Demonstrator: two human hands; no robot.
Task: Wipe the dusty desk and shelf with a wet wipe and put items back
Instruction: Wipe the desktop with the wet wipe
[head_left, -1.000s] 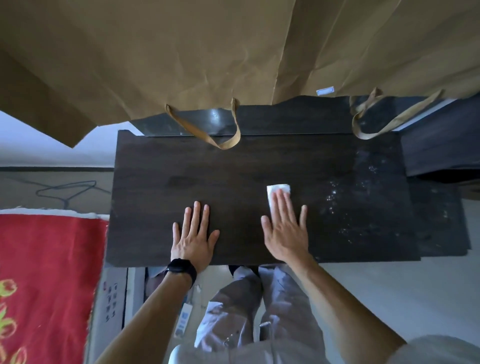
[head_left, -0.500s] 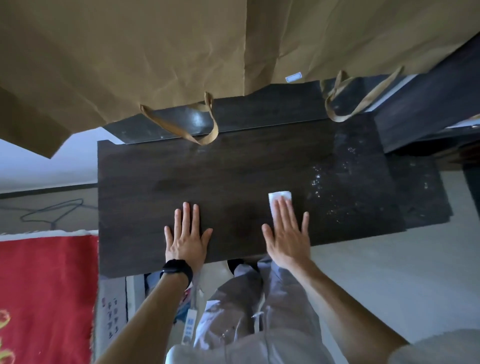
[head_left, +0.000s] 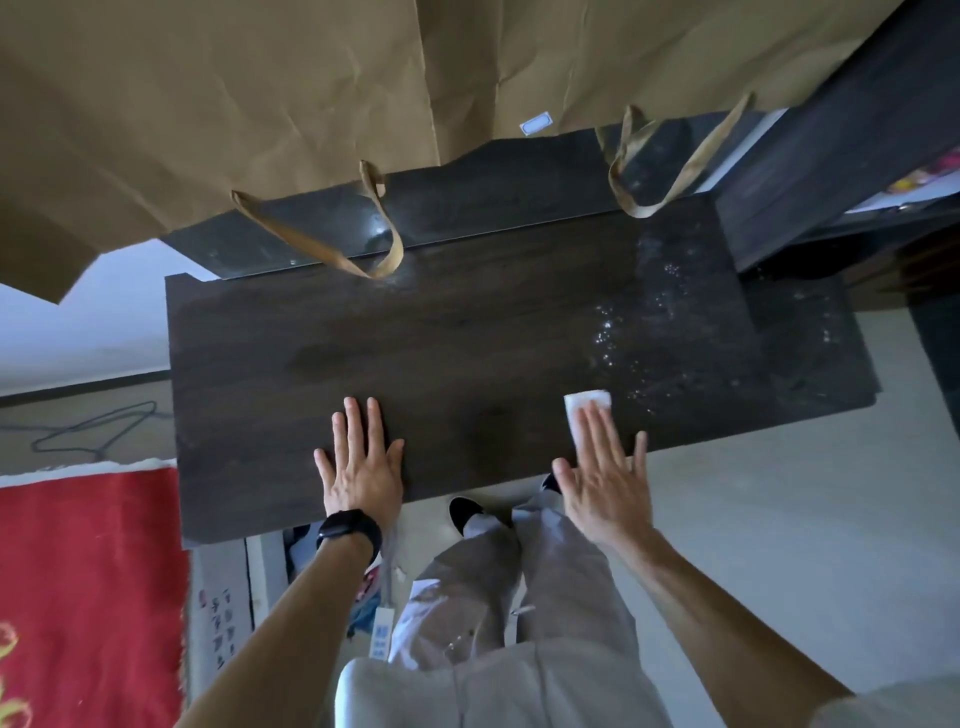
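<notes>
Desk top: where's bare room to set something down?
Bare: the middle and left end of the desk, from the left hand back to the bag handle. Crowded: the right, with the right hand on the wet wipe beside dust.

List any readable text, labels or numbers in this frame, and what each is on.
None reads clearly.
White sticker on the brown paper bag: too small to read.
Hanging tag below the desk: blue print, blurred.
Pale box beside the red cloth: dark characters, illegible.
</notes>
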